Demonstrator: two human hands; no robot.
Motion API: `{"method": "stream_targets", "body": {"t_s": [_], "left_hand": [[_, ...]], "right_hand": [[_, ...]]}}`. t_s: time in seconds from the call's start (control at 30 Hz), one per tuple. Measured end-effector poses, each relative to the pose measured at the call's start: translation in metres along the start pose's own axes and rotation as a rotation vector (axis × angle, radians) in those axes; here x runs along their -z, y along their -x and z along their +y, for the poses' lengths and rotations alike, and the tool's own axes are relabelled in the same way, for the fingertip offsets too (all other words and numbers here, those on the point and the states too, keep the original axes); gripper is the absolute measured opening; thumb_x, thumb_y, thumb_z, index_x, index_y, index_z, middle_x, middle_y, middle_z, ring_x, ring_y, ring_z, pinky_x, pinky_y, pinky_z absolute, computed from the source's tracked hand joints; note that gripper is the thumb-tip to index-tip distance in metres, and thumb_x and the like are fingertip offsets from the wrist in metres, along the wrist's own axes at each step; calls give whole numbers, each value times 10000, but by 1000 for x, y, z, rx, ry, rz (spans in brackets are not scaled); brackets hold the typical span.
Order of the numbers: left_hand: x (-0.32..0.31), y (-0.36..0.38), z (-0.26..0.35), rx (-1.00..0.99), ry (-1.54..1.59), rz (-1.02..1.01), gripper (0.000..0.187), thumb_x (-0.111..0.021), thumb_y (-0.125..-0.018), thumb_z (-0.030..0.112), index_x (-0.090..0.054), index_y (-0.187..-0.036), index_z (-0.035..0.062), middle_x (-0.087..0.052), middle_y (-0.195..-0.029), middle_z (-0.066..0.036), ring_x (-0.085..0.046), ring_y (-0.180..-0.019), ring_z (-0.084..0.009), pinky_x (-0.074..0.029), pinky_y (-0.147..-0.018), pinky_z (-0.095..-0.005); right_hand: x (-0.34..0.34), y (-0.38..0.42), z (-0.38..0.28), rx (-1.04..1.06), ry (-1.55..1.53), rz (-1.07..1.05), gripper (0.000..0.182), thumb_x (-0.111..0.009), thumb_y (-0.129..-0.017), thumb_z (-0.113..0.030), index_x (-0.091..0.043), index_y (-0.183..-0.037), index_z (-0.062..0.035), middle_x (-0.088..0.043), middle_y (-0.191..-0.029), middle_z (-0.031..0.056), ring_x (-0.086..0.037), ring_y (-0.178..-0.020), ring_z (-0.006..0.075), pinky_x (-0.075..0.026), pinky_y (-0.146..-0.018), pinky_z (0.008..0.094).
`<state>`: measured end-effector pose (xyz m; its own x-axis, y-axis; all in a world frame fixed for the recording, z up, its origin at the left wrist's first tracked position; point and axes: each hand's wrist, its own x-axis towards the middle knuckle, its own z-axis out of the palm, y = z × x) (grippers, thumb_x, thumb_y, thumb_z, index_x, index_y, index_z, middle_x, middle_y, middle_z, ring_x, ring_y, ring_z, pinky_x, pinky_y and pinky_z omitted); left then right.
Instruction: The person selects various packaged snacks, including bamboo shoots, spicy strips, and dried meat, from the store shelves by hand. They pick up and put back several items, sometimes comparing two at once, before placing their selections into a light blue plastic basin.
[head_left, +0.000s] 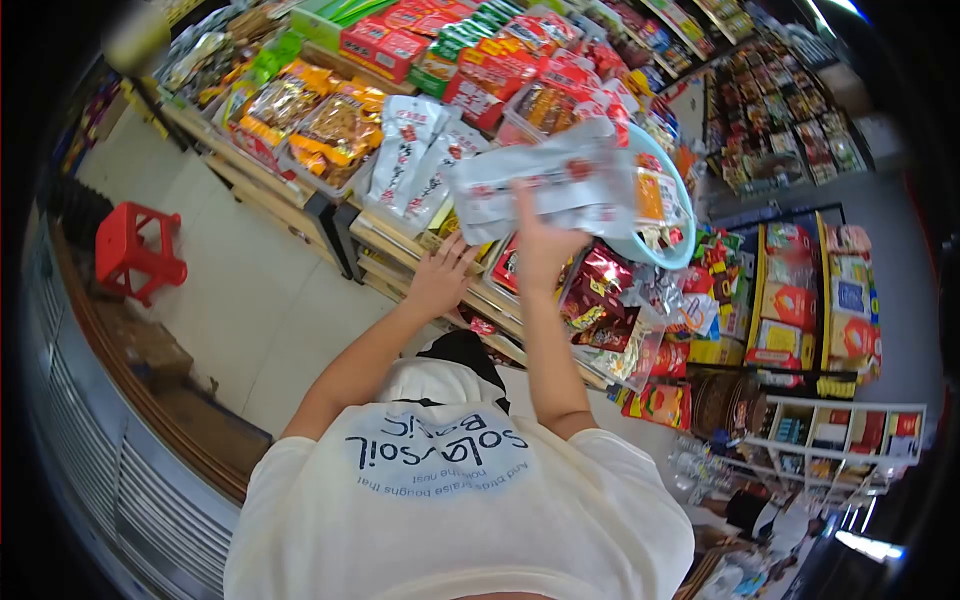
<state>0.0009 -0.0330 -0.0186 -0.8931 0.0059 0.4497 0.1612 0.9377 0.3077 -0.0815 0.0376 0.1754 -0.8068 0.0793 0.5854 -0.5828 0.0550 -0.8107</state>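
Observation:
My right hand (545, 245) grips a silver foil food packet (590, 180) with red and dark print, held up over the display shelf; it is slightly blurred. My left hand (440, 278) lies at the shelf's wooden front edge, fingers a little apart, touching near a yellow packet (445, 225). Two similar silver packets (408, 150) lean side by side just behind that hand. Below and right of the raised packet are dark red snack bags (603, 275). A light blue basket (688, 215) with small packets stands partly hidden behind the raised packet.
Orange snack bags (335, 115) fill bins to the left, with red and green packages (470, 60) farther back. A red plastic stool (140, 250) stands on the floor at left. Stocked racks (790, 300) line the right side. Another person (765, 515) is at lower right.

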Motion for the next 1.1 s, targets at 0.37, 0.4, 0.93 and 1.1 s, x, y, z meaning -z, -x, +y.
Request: {"method": "stream_targets", "body": {"t_s": [0.37,0.4,0.93,1.1], "left_hand": [[-3,3,3,32,10,3,731,-676,-786,287,-364,-1428,131,-328,-1483,-89,-268,-1388,-247,-393,-919,-463],[-3,-1,2,37,11,4,714,-670,-791,291,-376,-1419,123,-339,-1476,-92,-271,-1387,-247,-397,-917,-464],[-1,-1,7,32,-13,126,632,-669,-781,286,-457,-1346,96,-428,-1413,-111,-367,-1327,-259,-402,-874,-413],[-4,-1,7,31,-13,130,653,-675,-775,283,-445,-1357,97,-422,-1418,-115,-361,-1333,-264,-398,-888,-426]], "right_hand": [[179,-193,125,-292,462,295,956,-848,-669,-183,-260,-1373,83,-523,-1273,222,-542,-1139,324,-424,-1011,392],[178,-181,125,-213,575,327,1017,-848,-664,-241,-221,-1395,85,-523,-1273,244,-526,-1167,357,-403,-1032,396],[120,-104,87,-160,1309,-40,377,-523,-889,-432,-709,-1041,-143,-691,-993,140,-645,-891,348,-502,-744,484],[118,-97,95,-44,1332,-11,360,-485,-919,-389,-695,-1029,-119,-692,-986,123,-646,-881,343,-502,-721,493]]}}
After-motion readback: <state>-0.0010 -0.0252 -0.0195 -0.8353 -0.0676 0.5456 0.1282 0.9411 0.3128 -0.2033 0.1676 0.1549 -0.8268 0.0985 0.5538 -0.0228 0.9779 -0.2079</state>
